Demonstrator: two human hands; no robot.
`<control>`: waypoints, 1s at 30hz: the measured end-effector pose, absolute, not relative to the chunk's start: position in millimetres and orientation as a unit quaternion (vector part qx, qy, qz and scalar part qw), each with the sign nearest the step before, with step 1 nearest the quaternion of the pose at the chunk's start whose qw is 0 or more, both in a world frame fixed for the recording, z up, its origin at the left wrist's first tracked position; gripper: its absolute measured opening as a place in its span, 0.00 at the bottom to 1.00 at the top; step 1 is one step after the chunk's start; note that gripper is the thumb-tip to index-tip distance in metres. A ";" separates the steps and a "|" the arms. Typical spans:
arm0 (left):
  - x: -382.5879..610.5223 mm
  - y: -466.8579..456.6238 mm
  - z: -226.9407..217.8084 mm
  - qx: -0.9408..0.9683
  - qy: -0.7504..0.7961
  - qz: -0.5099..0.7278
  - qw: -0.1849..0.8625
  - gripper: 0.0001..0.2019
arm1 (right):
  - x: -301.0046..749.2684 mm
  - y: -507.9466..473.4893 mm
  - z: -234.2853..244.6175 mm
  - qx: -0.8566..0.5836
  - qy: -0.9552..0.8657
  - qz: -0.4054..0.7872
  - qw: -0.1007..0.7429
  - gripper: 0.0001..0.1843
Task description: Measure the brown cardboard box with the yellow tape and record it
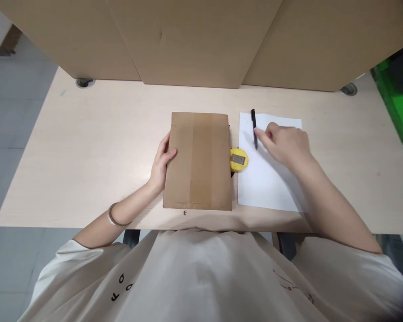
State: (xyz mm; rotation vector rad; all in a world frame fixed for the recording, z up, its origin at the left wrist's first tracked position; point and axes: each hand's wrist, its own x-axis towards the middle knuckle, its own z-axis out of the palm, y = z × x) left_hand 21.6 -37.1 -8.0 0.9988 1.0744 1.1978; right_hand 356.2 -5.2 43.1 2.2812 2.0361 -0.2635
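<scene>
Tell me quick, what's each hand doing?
Left hand: open, resting on the box edge.
Right hand: fingertips at the pen on the paper; grip cannot be told.

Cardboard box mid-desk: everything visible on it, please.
The box is flat, rectangular, plain brown cardboard, closed, with a wide strip of tan tape running down its top. It lies flat on the desk, long side pointing away from the person. The left hand holds its left edge, thumb on top. A yellow tape measure sits against its right edge.
</scene>
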 end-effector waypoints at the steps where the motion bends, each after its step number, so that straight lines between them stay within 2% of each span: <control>1: 21.3 -37.0 -8.5 0.433 0.460 0.512 0.582 0.29 | 360.7 0.8 40.0 0.762 0.642 -0.079 0.024 0.28; 4: 21.1 -36.7 -9.2 0.439 0.457 0.510 0.582 0.28 | 366.7 13.2 22.7 0.781 0.618 -0.086 0.001 0.27; 7: 20.8 -36.2 -9.4 0.444 0.454 0.509 0.580 0.27 | 367.3 16.1 6.7 0.756 0.649 -0.087 0.006 0.21; 9: 20.1 -35.8 -9.8 0.453 0.457 0.506 0.574 0.27 | 370.4 15.8 2.3 0.742 0.663 -0.099 -0.023 0.18; 14: 19.3 -35.7 -9.7 0.459 0.466 0.502 0.566 0.28 | 382.2 16.6 3.5 0.689 0.579 -0.334 -0.280 0.20; 18: 20.4 -36.5 -7.1 0.447 0.474 0.506 0.566 0.27 | 376.6 18.2 -2.3 0.609 0.516 -0.452 -0.397 0.24; 25: 16.8 -35.7 -9.8 0.458 0.474 0.488 0.572 0.28 | 362.0 20.9 -14.1 0.587 0.523 -0.464 -0.408 0.21; 30: 14.7 -35.4 -11.3 0.467 0.470 0.479 0.576 0.29 | 358.8 20.9 -12.0 0.604 0.538 -0.444 -0.386 0.20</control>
